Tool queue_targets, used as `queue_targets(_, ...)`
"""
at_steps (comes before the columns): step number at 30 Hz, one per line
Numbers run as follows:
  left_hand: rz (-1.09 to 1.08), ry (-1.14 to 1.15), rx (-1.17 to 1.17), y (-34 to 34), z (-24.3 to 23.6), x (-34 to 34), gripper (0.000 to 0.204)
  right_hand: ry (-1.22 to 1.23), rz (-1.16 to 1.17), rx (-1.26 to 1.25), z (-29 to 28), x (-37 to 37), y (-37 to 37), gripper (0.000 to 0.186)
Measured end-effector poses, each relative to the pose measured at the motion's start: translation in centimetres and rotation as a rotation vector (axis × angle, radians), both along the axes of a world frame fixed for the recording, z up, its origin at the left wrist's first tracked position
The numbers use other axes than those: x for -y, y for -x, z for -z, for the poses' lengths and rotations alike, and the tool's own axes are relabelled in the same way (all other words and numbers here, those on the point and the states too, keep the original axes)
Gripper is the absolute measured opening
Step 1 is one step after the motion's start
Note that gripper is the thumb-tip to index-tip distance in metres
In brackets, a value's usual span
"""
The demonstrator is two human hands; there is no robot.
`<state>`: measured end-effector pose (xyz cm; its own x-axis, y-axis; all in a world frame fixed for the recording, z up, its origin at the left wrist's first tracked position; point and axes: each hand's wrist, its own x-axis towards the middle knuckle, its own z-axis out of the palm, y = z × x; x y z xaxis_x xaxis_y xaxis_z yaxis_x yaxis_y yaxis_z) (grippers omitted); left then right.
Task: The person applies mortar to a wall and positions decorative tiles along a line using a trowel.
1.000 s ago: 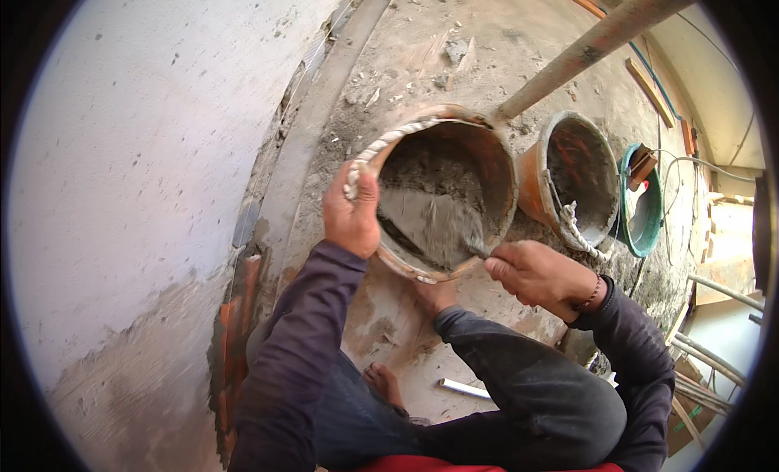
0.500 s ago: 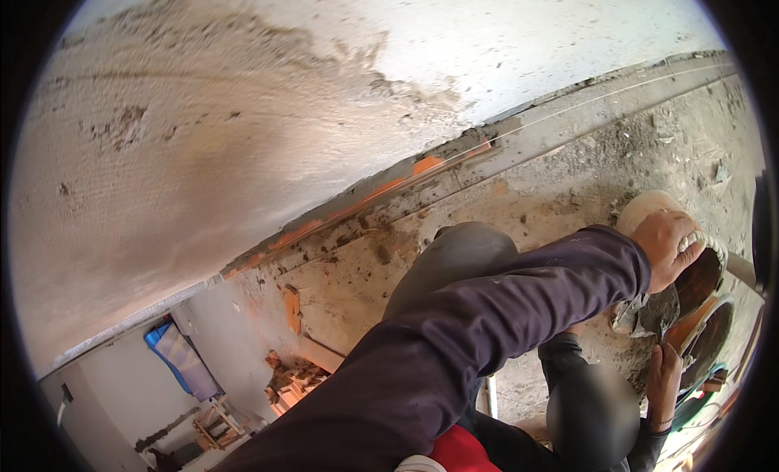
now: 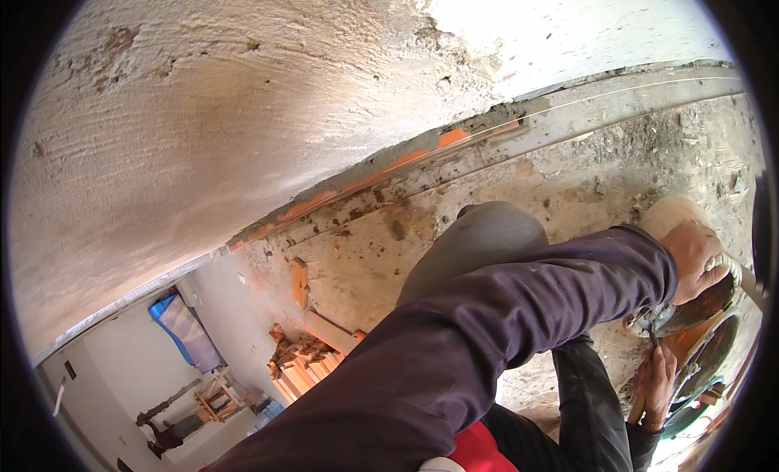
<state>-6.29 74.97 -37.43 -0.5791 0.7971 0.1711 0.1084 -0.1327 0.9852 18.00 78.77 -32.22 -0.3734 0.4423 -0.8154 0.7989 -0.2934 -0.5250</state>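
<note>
A purple sleeve crosses the view from the lower left to my left hand [image 3: 696, 259]. Its fingers are curled over the rim of a tilted, pale bucket [image 3: 672, 215] at the right, whose dark opening faces toward me. Below it, my right hand [image 3: 659, 379] comes up from a dark sleeve. Its fingers are closed round what looks like a trowel [image 3: 652, 319], with a greyish, mortar-smeared blade at the bucket's mouth. The sleeve and the hand hide part of the blade and the handle.
A second round container [image 3: 710, 360] stands right below the bucket. A grey-clad knee [image 3: 487, 237] rises over the dirty floor [image 3: 365, 285]. The rough plastered wall [image 3: 203, 147] fills the top, with a taut string [image 3: 617, 89] along its base. Orange bricks [image 3: 304, 375] are stacked at lower left.
The view has shifted, so the hands and bucket appear slightly farther right and lower. My left hand keeps its hold on the rim. The blade sits closer under the bucket's edge.
</note>
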Motion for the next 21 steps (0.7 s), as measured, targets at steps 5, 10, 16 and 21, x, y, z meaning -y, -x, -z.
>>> queue_targets(5,-0.044,0.016,-0.034,-0.6,0.4,-0.6,0.031,-0.86,-0.554,0.153,1.4,-1.3,-5.0,0.033)
queue_targets(10,0.025,0.06,0.005,0.0,0.1,-0.2,0.032,-1.056,-0.618,0.18,1.7,-0.7,-4.3,0.033)
queue_targets(16,0.0,0.051,-0.027,0.0,0.8,-0.4,0.032,-0.311,-0.022,0.028,-2.0,-0.3,0.0,0.031)
queue_targets(21,0.002,0.028,-0.019,-0.2,0.5,-0.3,0.033,-0.387,-0.464,0.219,-0.3,-2.1,-0.7,0.03)
